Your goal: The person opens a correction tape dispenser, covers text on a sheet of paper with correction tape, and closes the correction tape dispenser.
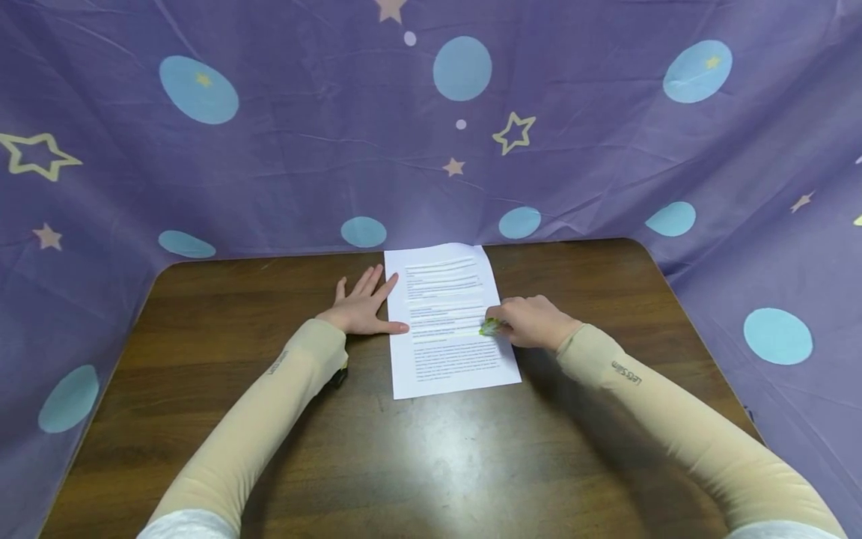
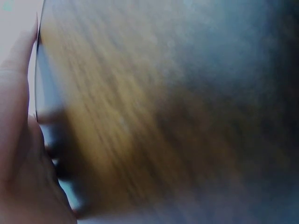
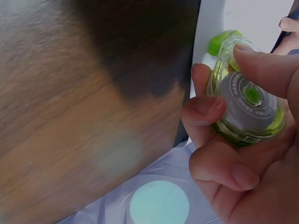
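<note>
A printed sheet of paper (image 1: 444, 367) lies on the table, its lines of text running across it and whiter bands over several lines in the upper part. My left hand (image 1: 364, 309) is spread at the sheet's left edge, with the thumb and a fingertip on the paper. At the sheet's right side, my right hand (image 1: 535, 320) grips a green, clear-cased correction tape (image 3: 247, 105) between thumb and curled fingers. The green tip (image 1: 488, 327) of the dispenser is at the right end of a text line. In the left wrist view, only part of the left hand (image 2: 16, 140) shows.
A brown wooden table (image 1: 431, 464) extends around the sheet. Behind it and at both sides hangs a purple curtain (image 1: 303, 165) with stars and blue dots, and the sheet's top edge reaches the curtain at the table's far edge.
</note>
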`<state>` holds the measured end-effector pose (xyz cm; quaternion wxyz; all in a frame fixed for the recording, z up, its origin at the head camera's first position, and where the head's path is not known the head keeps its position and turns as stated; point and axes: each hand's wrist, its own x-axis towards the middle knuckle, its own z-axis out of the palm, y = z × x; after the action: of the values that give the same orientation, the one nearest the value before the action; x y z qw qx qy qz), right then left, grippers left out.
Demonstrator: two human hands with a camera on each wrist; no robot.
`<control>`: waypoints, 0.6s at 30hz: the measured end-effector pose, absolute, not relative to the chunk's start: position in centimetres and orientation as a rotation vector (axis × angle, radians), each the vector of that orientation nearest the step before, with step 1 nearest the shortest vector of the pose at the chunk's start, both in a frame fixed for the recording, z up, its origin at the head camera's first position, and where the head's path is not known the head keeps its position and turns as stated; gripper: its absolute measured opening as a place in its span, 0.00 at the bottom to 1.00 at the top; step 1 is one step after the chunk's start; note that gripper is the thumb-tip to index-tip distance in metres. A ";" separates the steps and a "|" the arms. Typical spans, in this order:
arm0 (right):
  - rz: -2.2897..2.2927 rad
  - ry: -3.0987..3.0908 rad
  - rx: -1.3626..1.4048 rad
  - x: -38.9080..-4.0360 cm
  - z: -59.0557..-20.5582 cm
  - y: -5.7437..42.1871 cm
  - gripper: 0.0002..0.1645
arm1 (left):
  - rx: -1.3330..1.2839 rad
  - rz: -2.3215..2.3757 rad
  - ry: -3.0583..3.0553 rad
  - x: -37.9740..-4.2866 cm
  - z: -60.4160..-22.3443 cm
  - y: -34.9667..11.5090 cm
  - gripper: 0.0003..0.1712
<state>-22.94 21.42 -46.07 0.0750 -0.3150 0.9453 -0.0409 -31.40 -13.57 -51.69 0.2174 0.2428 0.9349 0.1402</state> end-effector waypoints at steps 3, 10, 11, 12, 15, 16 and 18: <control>-0.116 2.849 -0.948 -22.9 -46.0 22.0 0.09 | 0.670 0.374 2.595 -31.3 -51.4 -13.5 0.73; -0.145 2.859 -0.936 -22.7 -45.8 22.8 0.11 | 0.675 0.388 2.581 -30.9 -50.5 -13.3 0.73; -0.151 2.861 -0.935 -22.7 -45.8 22.9 0.11 | 0.677 0.394 2.579 -30.9 -50.5 -13.3 0.73; -0.158 2.860 -0.936 -22.6 -45.7 22.9 0.11 | 0.676 0.396 2.580 -30.9 -50.5 -13.3 0.73; -0.177 2.863 -0.939 -22.5 -45.6 23.1 0.11 | 0.671 0.379 2.584 -31.0 -51.0 -13.3 0.72; -0.177 2.864 -0.937 -22.4 -45.6 23.1 0.11 | 0.668 0.372 2.585 -31.1 -51.2 -13.3 0.72; -0.175 2.866 -0.934 -22.4 -45.7 23.2 0.11 | 0.668 0.366 2.587 -31.3 -51.6 -13.4 0.72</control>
<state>-22.36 23.22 -45.66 0.0611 -0.3088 0.9474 -0.0577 -31.27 -13.38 -51.63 0.2205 0.2417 0.9357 0.1322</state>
